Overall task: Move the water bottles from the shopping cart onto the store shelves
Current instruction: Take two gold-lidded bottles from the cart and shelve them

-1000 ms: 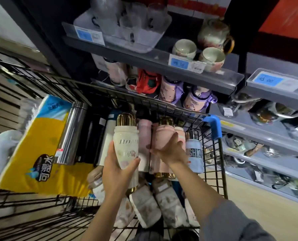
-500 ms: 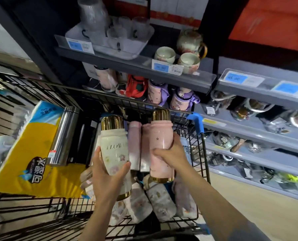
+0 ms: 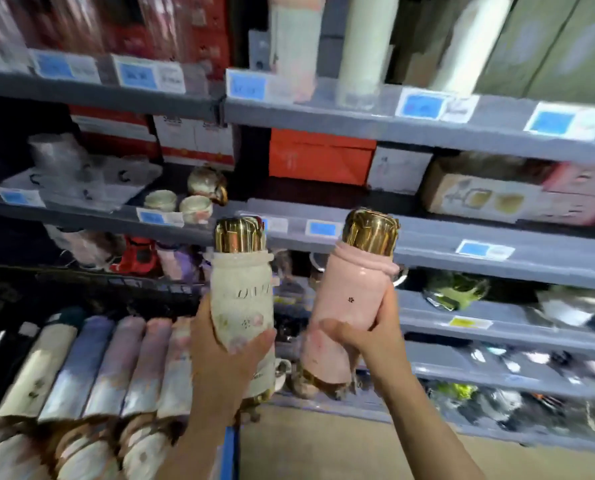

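From the head camera I saw the left hand (image 3: pixel 220 355) wrapped around a cream flask (image 3: pixel 242 306) with a gold cap, its lettering partly covered by the thumb and only half legible. The right hand (image 3: pixel 369 337) gripped a pink flask (image 3: pixel 348 317), also gold-capped and tilted slightly right; fingers hid its lower body. Both bottles were held up in front of the grey store shelves (image 3: pixel 427 128), touching none of them and apart from each other. At lower left, a row of bottles (image 3: pixel 109 365) lay side by side in the shopping cart (image 3: pixel 116 282), whose wire rim was dark and hard to trace. Motion blur smeared the blue price tags (image 3: pixel 422 105) beyond reading. Boxes (image 3: pixel 320 161) and cups (image 3: pixel 195 207) on the shelves were soft; the goods on the lowest shelves I could not make out.
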Available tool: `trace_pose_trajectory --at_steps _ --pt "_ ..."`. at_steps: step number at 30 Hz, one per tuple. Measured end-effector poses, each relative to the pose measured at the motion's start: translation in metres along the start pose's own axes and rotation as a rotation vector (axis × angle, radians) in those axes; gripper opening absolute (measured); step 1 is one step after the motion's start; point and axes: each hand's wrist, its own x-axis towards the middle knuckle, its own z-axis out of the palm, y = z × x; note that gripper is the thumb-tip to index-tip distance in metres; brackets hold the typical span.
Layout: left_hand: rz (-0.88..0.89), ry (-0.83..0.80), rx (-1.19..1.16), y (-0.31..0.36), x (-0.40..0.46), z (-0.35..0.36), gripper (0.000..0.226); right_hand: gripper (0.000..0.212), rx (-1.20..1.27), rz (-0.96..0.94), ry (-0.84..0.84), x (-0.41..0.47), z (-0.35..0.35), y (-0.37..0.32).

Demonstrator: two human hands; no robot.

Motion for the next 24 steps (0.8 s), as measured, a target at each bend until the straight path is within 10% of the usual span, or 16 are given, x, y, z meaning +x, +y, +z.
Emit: trace_pose_trajectory --at_steps 15,24 --pt "0.418 -0.195 -0.202 0.158 0.017 0.218 0.101 0.097 0.131 -0.690 0.546 0.065 -0.236 -0.161" --pt "0.453 -0.195 -0.356 0.166 0.065 0.261 0.097 0.100 0.177 -0.551 0.551 0.174 -0.260 -0.191"
